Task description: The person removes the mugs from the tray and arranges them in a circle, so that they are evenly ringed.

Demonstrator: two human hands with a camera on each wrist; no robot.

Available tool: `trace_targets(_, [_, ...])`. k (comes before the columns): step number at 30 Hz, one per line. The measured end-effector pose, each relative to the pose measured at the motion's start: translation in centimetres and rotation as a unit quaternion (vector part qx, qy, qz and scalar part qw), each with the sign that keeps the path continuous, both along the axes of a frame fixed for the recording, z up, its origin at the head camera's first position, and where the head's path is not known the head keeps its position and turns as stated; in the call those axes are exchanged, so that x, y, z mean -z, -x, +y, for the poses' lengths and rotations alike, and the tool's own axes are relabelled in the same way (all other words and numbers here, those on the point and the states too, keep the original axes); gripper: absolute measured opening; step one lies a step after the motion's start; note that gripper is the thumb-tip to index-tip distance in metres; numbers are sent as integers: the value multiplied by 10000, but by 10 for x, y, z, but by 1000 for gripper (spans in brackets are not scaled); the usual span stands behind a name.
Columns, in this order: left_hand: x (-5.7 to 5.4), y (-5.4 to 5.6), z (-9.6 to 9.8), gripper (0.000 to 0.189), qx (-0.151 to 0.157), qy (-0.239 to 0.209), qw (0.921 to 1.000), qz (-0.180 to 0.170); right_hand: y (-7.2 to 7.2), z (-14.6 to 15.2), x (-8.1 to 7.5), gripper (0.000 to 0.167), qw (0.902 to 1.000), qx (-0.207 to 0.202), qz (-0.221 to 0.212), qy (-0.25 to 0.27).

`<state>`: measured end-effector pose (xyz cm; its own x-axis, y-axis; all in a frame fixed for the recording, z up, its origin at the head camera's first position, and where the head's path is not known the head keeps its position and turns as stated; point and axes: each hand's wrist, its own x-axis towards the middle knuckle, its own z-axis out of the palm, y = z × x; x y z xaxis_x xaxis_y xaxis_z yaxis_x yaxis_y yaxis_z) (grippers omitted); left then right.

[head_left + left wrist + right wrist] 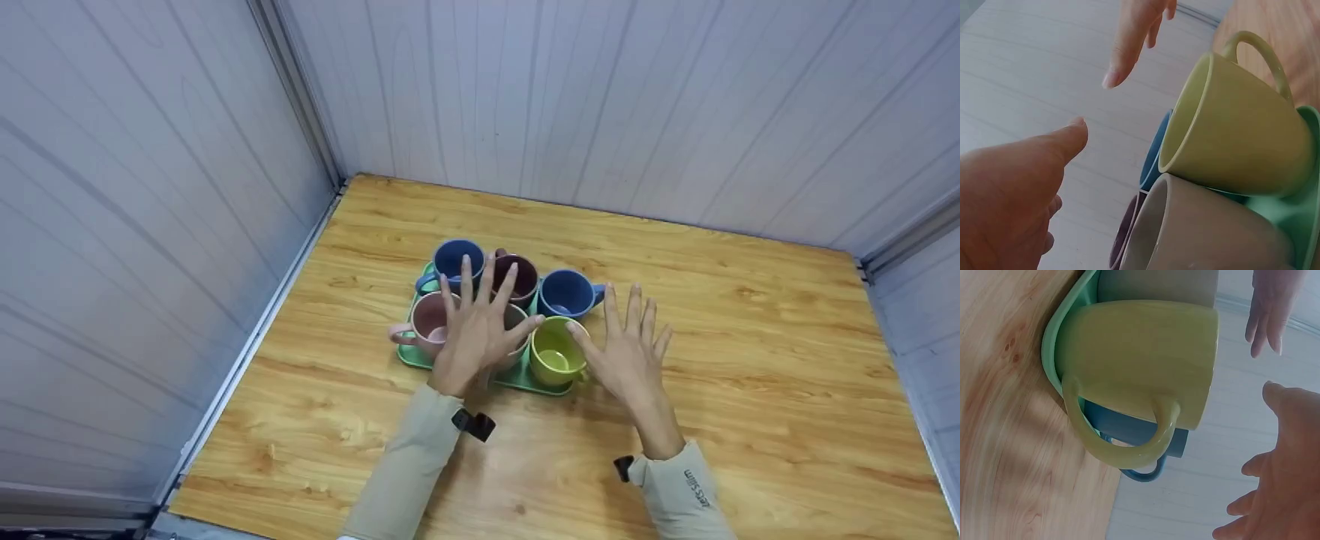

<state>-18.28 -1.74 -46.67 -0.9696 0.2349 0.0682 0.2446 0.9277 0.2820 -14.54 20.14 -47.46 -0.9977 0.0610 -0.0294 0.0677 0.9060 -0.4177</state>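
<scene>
My left hand (477,328) spreads its fingers above the mugs on a green tray (525,379), holding nothing. Beneath or beside it are a pink mug (427,346), a mostly covered greyish mug (1224,230) and a dark maroon mug (526,279). A blue mug (455,255) stands at the back left, its handle turned left. My right hand (631,358), also spread and holding nothing, hovers just right of a yellow-green mug (556,358). In the right wrist view, that thumb stays apart from the yellow-green mug (1140,360). Another blue mug (566,294) stands behind it, handle to the right.
A wood-grain tabletop (772,375) extends around the tray. Pale panelled walls rise behind the table (637,97) and along its left side (150,187). Both wrists carry small black devices over beige sleeves (409,465).
</scene>
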Motion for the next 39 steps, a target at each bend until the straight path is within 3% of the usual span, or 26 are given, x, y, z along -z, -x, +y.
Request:
trace_targets(7, [-5,7,-21,77,-284,-493,9983,102,1,-1,-1,92,10000,-37,71,38])
trace_targets(13, [-7,9,-38,73,-383,-998,9943,-14,3,0,-3,95,9997,-58,183,124])
trace_targets(17, [-6,9,-46,72,-463,-1101,9927,-153,4,-2,-3,95,9992,-84,314,212])
trace_targets(23, [-5,10,-65,56,-630,-1479,9868,-178,3,-5,-1,96,9980,-132,526,326])
trace_targets(28, [-3,11,-92,48,-839,-1932,9774,-181,4,-4,-2,95,9967,-111,690,403])
trace_targets(32, [2,12,-119,46,-1047,-2373,9653,-311,4,-4,-2,92,9945,-139,925,468])
trace_targets(37, [18,10,-149,45,-1355,-2673,9503,-842,5,-5,-1,89,9919,-182,1134,543])
trace_targets(39, [27,8,-158,43,-1532,-2790,9404,-1195,6,-5,0,90,9919,-193,1121,573])
